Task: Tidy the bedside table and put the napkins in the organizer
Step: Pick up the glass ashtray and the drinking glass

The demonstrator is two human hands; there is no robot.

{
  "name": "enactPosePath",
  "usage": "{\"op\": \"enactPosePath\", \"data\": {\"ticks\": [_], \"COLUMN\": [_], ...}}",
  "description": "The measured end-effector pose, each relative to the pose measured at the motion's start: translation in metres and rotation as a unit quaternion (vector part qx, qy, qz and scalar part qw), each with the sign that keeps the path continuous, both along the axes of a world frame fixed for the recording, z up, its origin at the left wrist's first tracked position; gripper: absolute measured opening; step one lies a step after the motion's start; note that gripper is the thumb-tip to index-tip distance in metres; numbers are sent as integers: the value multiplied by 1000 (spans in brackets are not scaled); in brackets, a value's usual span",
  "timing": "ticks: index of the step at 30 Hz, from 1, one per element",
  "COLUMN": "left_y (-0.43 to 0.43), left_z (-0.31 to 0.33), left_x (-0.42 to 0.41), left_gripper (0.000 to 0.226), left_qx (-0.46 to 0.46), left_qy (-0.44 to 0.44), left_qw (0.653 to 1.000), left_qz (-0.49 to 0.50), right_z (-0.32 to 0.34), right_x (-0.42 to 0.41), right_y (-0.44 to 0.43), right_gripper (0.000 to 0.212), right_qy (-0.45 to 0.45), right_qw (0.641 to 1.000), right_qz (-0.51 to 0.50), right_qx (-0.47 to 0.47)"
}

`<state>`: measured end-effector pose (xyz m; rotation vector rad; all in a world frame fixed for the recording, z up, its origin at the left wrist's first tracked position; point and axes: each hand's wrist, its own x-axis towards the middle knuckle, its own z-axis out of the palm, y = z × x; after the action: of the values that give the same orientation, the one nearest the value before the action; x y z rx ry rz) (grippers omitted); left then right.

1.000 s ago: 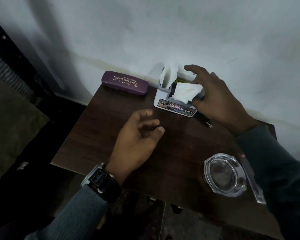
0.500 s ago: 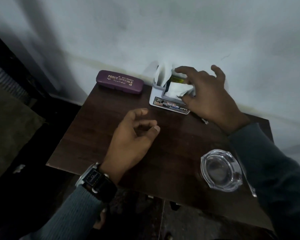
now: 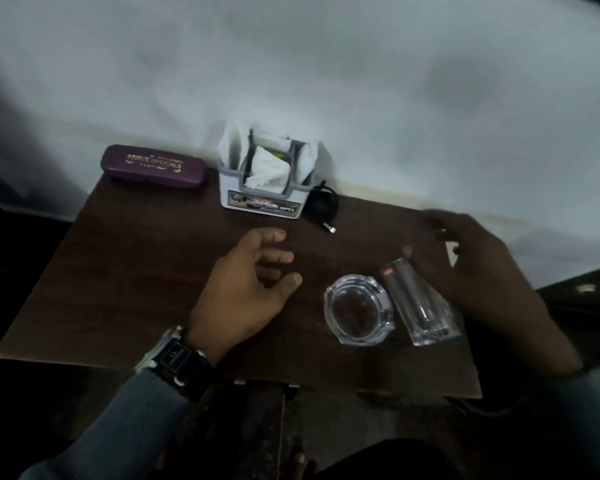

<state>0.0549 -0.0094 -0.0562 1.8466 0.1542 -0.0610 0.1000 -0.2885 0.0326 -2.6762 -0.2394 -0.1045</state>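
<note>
A white organizer [image 3: 262,201] stands at the back of the dark wooden bedside table [image 3: 125,271], against the wall. White napkins [image 3: 269,166] fill its compartments. My left hand [image 3: 250,282] rests on the table in front of it, fingers loosely curled and apart, holding nothing. My right hand [image 3: 478,268] is blurred at the table's right side, hovering just beyond a clear glass tumbler [image 3: 421,303] that lies on its side. Nothing shows in that hand's grip.
A purple glasses case [image 3: 153,166] lies at the back left. A coiled black cable [image 3: 321,206] sits right of the organizer. A clear glass ashtray [image 3: 359,310] stands beside the tumbler near the front right. The wall runs behind the table.
My right hand left the napkins in the organizer and swept to the right, over the tumbler. The view shifted rightward. My left hand stayed put.
</note>
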Motion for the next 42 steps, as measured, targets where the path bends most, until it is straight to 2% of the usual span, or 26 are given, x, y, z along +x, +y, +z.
{"op": "enactPosePath", "data": {"ticks": [5,8,10,14,18,24,28,32,36,42], "left_y": [-33,-51,-62,-76,-85,-88,-90,-96,-112,-148], "left_z": [0,-1,-5,-17,-26,-31,-24,-8,3,0], "left_x": [-6,-14,-17,-17,-13,-5,1,16,63,126], "left_gripper": [92,121,137,148,146,134,125,120,118,115], "left_qx": [88,106,145,196,228,232,225,202,206,267], "left_qy": [-30,-35,-38,-45,-65,-88,-106,-134,-138,-167], "left_qw": [990,984,976,961,952,952,953,963,965,946], "left_qz": [-107,-142,-157,-190,-191,-176,-171,-121,-79,-83], "right_z": [-19,-31,-39,-50,-55,-52,-54,-45,-34,-31], "right_x": [-42,-54,-52,-41,-32,-22,-22,-30,-40,-50], "right_y": [-26,-33,-35,-34,-32,-35,-36,-41,-44,-43], "right_gripper": [52,61,62,83,87,54,46,35,38,34], "right_qy": [0,104,137,173,195,197,189,138,63,-42], "right_qw": [997,990,984,972,968,968,961,959,949,927], "right_qz": [-37,-97,-109,-140,-146,-144,-170,-187,-211,-236], "right_qx": [-73,-11,43,77,53,53,106,164,226,290]}}
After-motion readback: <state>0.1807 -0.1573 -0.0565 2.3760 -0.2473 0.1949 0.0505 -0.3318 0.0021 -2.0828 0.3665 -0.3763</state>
